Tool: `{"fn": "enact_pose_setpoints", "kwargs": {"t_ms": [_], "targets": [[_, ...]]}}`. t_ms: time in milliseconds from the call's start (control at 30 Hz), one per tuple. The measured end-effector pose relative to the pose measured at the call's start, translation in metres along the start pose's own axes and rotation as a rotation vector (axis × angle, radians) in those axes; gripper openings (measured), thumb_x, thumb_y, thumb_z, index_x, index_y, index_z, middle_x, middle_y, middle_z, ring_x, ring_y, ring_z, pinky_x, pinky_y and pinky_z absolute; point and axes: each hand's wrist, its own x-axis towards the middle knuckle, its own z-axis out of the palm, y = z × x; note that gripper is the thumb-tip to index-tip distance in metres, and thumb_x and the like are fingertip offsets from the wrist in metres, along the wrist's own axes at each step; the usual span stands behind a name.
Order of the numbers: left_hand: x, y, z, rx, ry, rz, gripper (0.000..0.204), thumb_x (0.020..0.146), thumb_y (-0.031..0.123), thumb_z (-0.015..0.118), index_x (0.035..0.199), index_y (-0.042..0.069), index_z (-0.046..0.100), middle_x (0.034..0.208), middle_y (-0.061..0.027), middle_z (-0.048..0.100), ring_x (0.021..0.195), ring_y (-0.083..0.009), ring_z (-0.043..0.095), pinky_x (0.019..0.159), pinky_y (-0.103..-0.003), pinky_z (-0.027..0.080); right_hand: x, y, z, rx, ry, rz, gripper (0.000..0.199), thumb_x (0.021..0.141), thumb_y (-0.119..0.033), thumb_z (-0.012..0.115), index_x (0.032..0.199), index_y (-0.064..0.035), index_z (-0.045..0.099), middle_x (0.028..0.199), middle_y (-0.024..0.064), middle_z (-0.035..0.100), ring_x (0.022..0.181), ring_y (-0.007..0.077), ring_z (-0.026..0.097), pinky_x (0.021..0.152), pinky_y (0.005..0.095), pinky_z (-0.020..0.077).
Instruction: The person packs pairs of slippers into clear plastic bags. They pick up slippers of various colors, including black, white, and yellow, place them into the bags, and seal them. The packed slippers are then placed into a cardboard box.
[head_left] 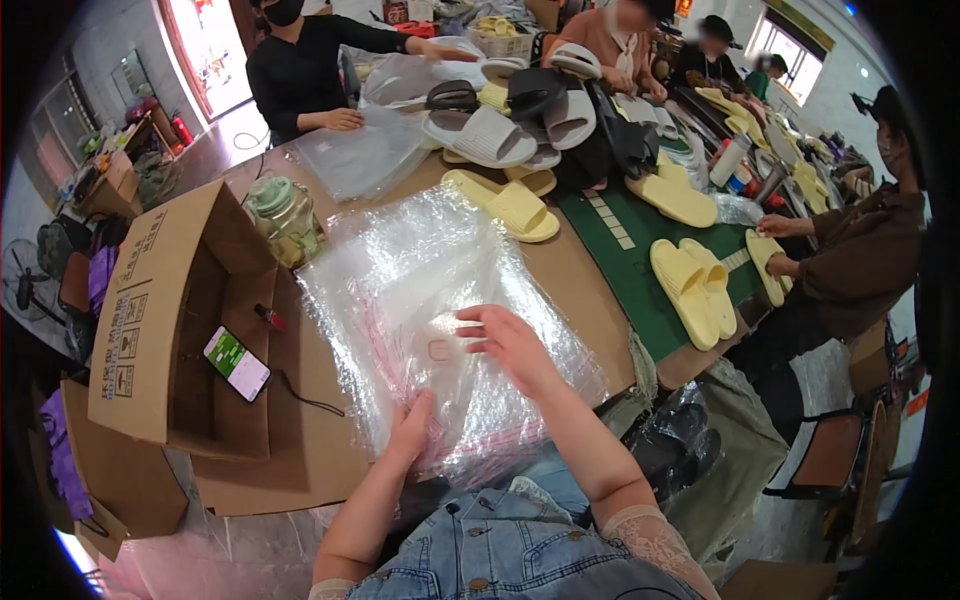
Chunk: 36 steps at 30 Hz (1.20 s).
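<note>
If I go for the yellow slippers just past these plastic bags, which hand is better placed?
Probably your right hand: it is nearer the yellow slippers and looks empty over the plastic bags, while your left hand appears to hold their near edge.

Over my remote feed I look from the wearer's head, close above the stack of clear plastic bags [420, 290], pitched steeply down and facing across the table [572, 292]. My fisheye reaches from the denim garment [535, 550] nearside of that stack to a co-worker [295, 75] beyond it.
</note>
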Motion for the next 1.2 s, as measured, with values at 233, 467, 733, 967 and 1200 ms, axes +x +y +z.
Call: {"fn": "enact_pose_setpoints", "kwargs": {"t_ms": [233,467,733,967,1200], "targets": [[-0.001,0.004,0.005,0.034,0.043,0.073,0.038,0.105,0.032,0.05,0.121,0.0,0.064,0.113,-0.0049,0.063,0.101,-0.0141,0.057,0.087,-0.031,0.046,-0.018,0.039,0.02,-0.779,0.195,-0.182,0.062,0.079,-0.037,0.085,0.122,-0.0011,0.057,0.107,0.0079,0.06,0.095,0.0162,0.058,0.081,0.0306,0.0498],[0.011,-0.017,-0.005,-0.258,-0.022,0.089,0.052,0.109,0.037,0.04,0.14,-0.003,0.05,0.133,-0.0111,0.059,0.119,-0.0201,0.057,0.103,-0.034,0.044,-0.012,0.05,0.046,-1.123,0.343,-0.305,0.079,0.075,-0.041,0.086,0.13,0.0002,0.048,0.109,0.0154,0.058,0.097,0.0277,0.062,0.083,0.039,0.0522],[0.01,-0.006,-0.006,-0.247,0.04,0.004,0.049,0.108,0.036,0.041,0.136,-0.002,0.053,0.129,-0.0114,0.06,0.116,-0.0194,0.059,0.101,-0.035,0.045,-0.013,0.046,0.03,-0.883,0.251,-0.234,0.047,0.086,-0.023,0.078,0.121,-0.0012,0.056,0.086,0.0092,0.064,0.073,0.0196,0.064,0.069,0.0318,0.0533],[-0.005,0.031,0.014,-0.301,0.043,-0.051,0.048,0.106,0.038,0.044,0.133,-0.001,0.055,0.123,-0.0116,0.062,0.112,-0.0201,0.061,0.098,-0.036,0.047,-0.024,0.05,0.016,-0.526,0.209,-0.261,0.027,0.097,-0.013,0.065,0.119,0.0009,0.06,0.091,0.0054,0.067,0.08,0.0091,0.062,0.072,0.027,0.0517],[0.009,0.0,0.0,-0.189,0.089,0.01,0.048,0.106,0.038,0.042,0.131,-0.001,0.056,0.125,-0.0118,0.061,0.112,-0.0208,0.059,0.1,-0.036,0.045,-0.035,0.042,0.006,-0.415,0.176,-0.229,0.038,0.093,-0.007,0.066,0.129,-0.002,0.055,0.102,0.0043,0.063,0.087,0.0095,0.058,0.076,0.0257,0.0502]]}}
